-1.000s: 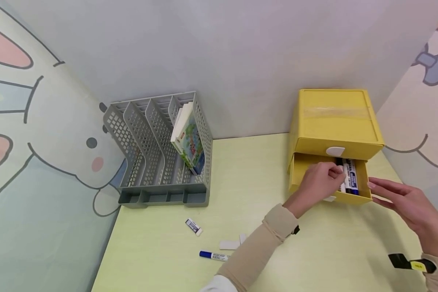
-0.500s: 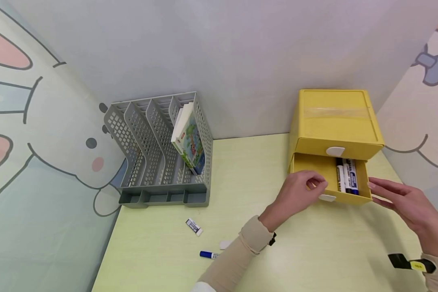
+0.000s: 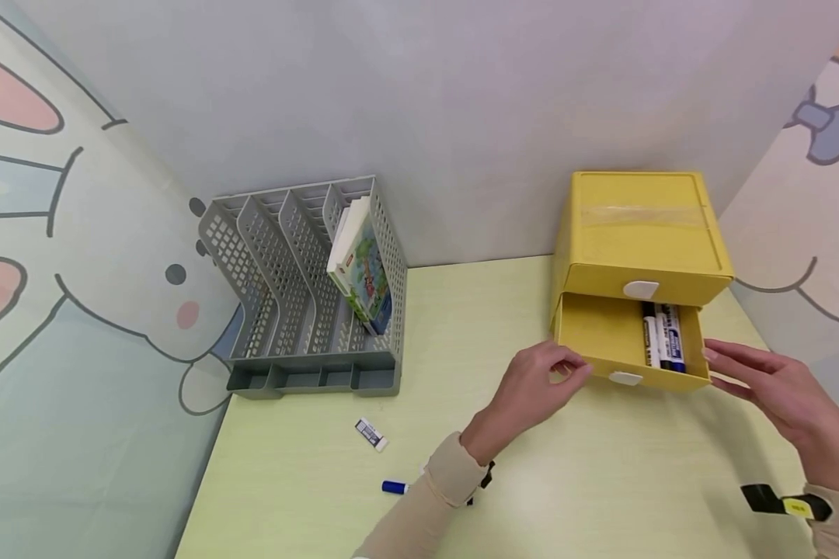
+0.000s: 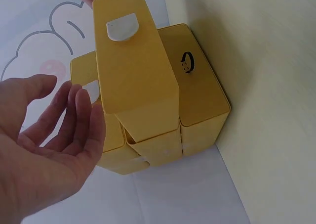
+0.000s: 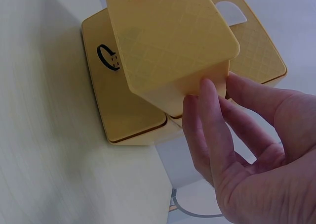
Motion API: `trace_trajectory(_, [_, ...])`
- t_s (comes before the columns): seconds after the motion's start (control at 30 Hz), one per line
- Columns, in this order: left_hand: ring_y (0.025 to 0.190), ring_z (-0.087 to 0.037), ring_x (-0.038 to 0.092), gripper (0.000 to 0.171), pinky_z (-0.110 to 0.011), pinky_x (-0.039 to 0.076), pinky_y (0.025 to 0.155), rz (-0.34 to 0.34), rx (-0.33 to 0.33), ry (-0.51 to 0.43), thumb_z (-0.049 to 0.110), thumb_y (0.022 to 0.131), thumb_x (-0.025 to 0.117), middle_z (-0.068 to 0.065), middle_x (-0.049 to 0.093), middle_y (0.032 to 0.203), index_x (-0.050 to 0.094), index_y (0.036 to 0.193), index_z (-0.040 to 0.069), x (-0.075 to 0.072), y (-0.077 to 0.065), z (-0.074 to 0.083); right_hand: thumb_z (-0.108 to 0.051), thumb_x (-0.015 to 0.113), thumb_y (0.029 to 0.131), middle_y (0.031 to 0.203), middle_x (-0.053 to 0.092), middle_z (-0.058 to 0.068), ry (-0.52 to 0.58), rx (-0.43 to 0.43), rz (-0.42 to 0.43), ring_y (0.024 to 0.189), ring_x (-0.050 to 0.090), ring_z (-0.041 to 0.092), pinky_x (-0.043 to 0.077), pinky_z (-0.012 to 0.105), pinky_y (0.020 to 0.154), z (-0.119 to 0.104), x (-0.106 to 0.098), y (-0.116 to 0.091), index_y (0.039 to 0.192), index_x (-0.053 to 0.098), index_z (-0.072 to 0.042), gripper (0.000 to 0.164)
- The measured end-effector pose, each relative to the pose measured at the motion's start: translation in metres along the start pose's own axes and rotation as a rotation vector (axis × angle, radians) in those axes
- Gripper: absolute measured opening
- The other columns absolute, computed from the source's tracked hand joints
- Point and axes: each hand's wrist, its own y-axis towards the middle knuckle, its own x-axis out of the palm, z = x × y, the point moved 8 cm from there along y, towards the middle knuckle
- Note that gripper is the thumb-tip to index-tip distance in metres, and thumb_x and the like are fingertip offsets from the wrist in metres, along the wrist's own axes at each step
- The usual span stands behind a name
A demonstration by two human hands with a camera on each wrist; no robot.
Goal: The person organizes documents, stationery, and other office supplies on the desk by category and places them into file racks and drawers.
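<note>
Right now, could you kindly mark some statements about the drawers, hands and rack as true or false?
1. Markers lie in the open drawer. True.
2. The left hand holds a marker. False: the left hand is empty.
3. The right hand touches the side of the open drawer. True.
4. The books stand in the leftmost slot of the rack. False: in the head view, the books are in the rightmost slot.
5. The top drawer is pulled out. False: the top drawer is closed.
6. A blue-capped marker lies on the table. True.
</note>
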Motion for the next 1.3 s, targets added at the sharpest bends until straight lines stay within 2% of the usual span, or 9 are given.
trace_trajectory(0.2, [0.082, -0.003, 0.063, 0.008, -0.004, 0.041, 0.076, 0.028, 0.060, 0.108, 0.020, 0.096, 0.074, 0.009, 0.072, 0.088, 0.079, 0.096, 0.014, -0.009, -0.019, -0.003, -0.004, 0.062, 0.102, 0.108, 0.072, -0.020, -0.011, 0.004, -0.001, 0.091, 0.070, -0.002, 0.059, 0.022, 0.071, -0.001, 0.001, 0.000, 0.112, 0.081, -0.024, 0.029])
trace_trajectory(0.4, [0.081, -0.003, 0.063, 0.006, -0.005, 0.042, 0.074, 0.046, 0.047, 0.178, 0.022, 0.094, 0.076, 0.010, 0.072, 0.087, 0.079, 0.094, 0.016, -0.016, -0.043, -0.012, -0.006, 0.063, 0.102, 0.106, 0.072, -0.022, -0.035, 0.027, 0.017, 0.089, 0.070, -0.003, 0.059, 0.022, 0.071, 0.001, 0.001, -0.001, 0.109, 0.081, -0.027, 0.028])
trace_trajectory(0.67, [0.081, -0.007, 0.064, 0.005, -0.013, 0.046, 0.077, 0.078, 0.035, 0.223, 0.021, 0.092, 0.079, 0.008, 0.072, 0.086, 0.078, 0.092, 0.016, -0.029, -0.072, -0.024, -0.013, 0.067, 0.101, 0.105, 0.070, -0.025, -0.106, 0.045, 0.043, 0.087, 0.070, -0.003, 0.060, 0.023, 0.071, 0.003, -0.004, 0.000, 0.108, 0.080, -0.031, 0.024])
trace_trajectory(0.77, [0.081, -0.008, 0.063, 0.006, -0.015, 0.047, 0.076, 0.082, 0.020, 0.254, 0.022, 0.091, 0.080, 0.008, 0.072, 0.087, 0.078, 0.093, 0.017, -0.033, -0.083, -0.028, -0.012, 0.067, 0.101, 0.105, 0.071, -0.024, -0.097, 0.042, 0.036, 0.088, 0.070, -0.003, 0.060, 0.024, 0.071, 0.004, -0.003, 0.000, 0.109, 0.080, -0.030, 0.024])
trace_trajectory(0.9, [0.082, -0.009, 0.063, 0.006, -0.017, 0.048, 0.075, 0.073, -0.013, 0.256, 0.023, 0.092, 0.080, 0.008, 0.071, 0.087, 0.078, 0.094, 0.018, -0.039, -0.098, -0.035, -0.008, 0.064, 0.102, 0.106, 0.071, -0.023, -0.053, 0.032, 0.018, 0.088, 0.070, -0.002, 0.059, 0.023, 0.070, 0.002, 0.001, -0.001, 0.109, 0.081, -0.027, 0.026])
trace_trajectory(1.0, [0.083, -0.010, 0.063, 0.007, -0.018, 0.049, 0.075, 0.069, -0.039, 0.221, 0.021, 0.092, 0.080, 0.006, 0.072, 0.089, 0.078, 0.095, 0.016, -0.044, -0.108, -0.041, -0.008, 0.063, 0.102, 0.106, 0.071, -0.023, -0.059, 0.033, 0.019, 0.088, 0.070, -0.003, 0.059, 0.022, 0.070, 0.002, 0.001, -0.002, 0.109, 0.080, -0.028, 0.027])
trace_trajectory(1.3, [0.086, -0.011, 0.065, 0.012, -0.026, 0.054, 0.077, 0.097, -0.034, 0.247, 0.019, 0.087, 0.085, 0.004, 0.071, 0.091, 0.077, 0.095, 0.015, -0.057, -0.137, -0.052, -0.007, 0.063, 0.102, 0.106, 0.072, -0.022, -0.043, 0.028, 0.018, 0.089, 0.070, -0.002, 0.059, 0.023, 0.070, 0.002, 0.000, 0.000, 0.110, 0.081, -0.026, 0.027])
